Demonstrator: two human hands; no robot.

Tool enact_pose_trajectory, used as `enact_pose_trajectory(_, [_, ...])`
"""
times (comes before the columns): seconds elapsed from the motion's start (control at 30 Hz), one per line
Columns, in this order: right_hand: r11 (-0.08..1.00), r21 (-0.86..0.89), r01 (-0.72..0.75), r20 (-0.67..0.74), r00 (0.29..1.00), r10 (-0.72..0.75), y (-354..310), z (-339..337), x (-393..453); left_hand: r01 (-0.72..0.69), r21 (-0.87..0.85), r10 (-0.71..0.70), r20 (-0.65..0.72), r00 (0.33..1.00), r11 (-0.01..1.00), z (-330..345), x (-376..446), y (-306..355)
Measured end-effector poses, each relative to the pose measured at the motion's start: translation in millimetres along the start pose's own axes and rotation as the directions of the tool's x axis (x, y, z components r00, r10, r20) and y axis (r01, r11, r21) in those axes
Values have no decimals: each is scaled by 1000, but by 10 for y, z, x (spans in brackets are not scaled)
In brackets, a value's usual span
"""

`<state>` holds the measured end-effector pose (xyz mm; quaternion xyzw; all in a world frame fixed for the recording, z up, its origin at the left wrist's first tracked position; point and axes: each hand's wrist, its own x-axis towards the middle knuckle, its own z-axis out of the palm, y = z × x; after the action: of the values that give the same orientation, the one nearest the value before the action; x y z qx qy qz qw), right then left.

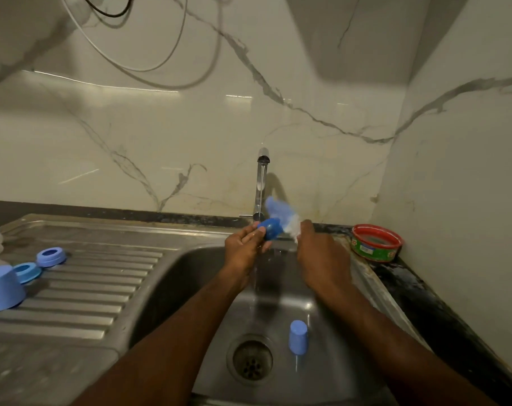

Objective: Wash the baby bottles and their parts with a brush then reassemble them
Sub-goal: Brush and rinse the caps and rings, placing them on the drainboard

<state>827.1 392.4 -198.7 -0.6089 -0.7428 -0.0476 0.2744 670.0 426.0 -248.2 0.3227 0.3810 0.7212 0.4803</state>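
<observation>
A blue cap [298, 337] sits in the sink [167, 276] by the drain, below both hands. Left hand [243, 253] curls round a blue bottle part [270, 228], held out for scrubbing; right hand [319, 259] grips a blurred brush [281, 213] just beside it. Rings [51, 257] sit far left, probably draining.

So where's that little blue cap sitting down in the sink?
In the head view the small blue cap stands on the floor of the sink basin, just right of the drain, below the person's right forearm.
</observation>
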Motion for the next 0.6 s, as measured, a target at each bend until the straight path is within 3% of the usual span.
enact_pose_trajectory(0.03, [994,-87,69,27,997,-67,28,-17,-22,12,-38,-13,-34,999,999,-8,15,8])
enact_pose_trajectory(0.13, [986,-69,152,158,978,-140,-52,56,-136,57,-68,-63,-83,995,996,-82,4,35])
enact_pose_trajectory(0.27, [993,-95,72,23,997,-70,-40,95,-73,87,-95,-89,-22,996,992,-63,-42,87])
enact_pose_trajectory(0.37, [992,-129,15,-18,1000,-18,101,45,-18,-16,217,18,-7,1000,976,-45,-59,54])
enact_pose_trajectory(0.47, [985,-171,25,-67,997,-37,219,5,-36,-151,561,153,44,987,814,-141,-60,-8])
enact_pose_trajectory(0.6, [984,-173,31,-38,999,-38,293,10,-48,-268,714,206,175,963,647,-221,-40,31])
